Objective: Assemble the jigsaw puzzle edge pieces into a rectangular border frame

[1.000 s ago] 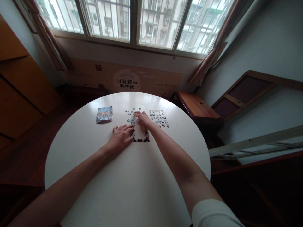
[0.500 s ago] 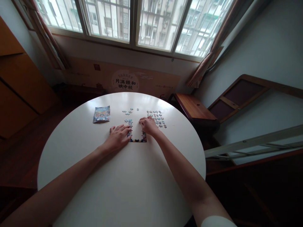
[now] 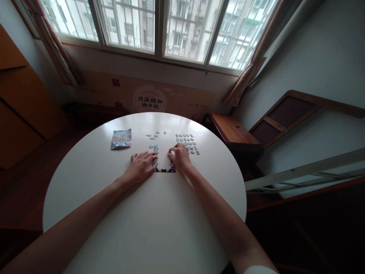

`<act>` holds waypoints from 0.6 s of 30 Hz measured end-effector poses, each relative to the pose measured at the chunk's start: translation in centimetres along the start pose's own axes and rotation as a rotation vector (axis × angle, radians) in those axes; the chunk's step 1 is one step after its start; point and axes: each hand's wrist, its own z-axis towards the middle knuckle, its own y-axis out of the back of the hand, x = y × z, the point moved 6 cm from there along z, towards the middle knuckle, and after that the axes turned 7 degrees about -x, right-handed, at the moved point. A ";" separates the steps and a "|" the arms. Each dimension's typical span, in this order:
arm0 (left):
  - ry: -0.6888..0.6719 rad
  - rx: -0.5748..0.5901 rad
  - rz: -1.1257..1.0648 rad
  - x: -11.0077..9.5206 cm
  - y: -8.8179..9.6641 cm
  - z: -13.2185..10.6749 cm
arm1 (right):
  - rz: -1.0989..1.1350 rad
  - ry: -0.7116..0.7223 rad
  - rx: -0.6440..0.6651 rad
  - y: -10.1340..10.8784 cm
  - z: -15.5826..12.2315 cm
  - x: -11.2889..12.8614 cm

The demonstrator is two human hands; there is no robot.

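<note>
A jigsaw border (image 3: 164, 171), joined in a U shape, lies on the white table. My left hand (image 3: 142, 164) rests flat with its fingers stretched out, the tips on the border's left column. At the top of the right column, my right hand (image 3: 181, 155) has thumb and index finger pinched on a small puzzle piece (image 3: 170, 152); the fingers partly hide it and that column. Loose puzzle pieces (image 3: 184, 136) are laid out in rows just beyond my right hand. Several more pieces (image 3: 152, 137) lie scattered above the border.
A picture sheet (image 3: 121, 139) with a colourful print lies at the left of the round white table (image 3: 137, 228). Beyond the table's far right edge stands a wooden stool or bench (image 3: 232, 129). A window (image 3: 188, 30) is at the back.
My right hand has shifted slightly down and its fingers have turned toward the top of the border's right column. The left hand stays in place. The whole view has shifted a little.
</note>
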 end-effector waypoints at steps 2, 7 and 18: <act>-0.004 0.004 -0.004 -0.1 0.0 0.0 | 0.018 -0.020 0.018 -0.2 0.2 -0.2; -0.006 0.012 -0.003 -0.3 0.1 -0.1 | 0.083 -0.116 0.086 -0.7 0.9 -0.7; -0.022 0.002 0.004 -0.2 0.1 -0.1 | 0.630 -0.189 -0.016 0.8 0.8 -2.1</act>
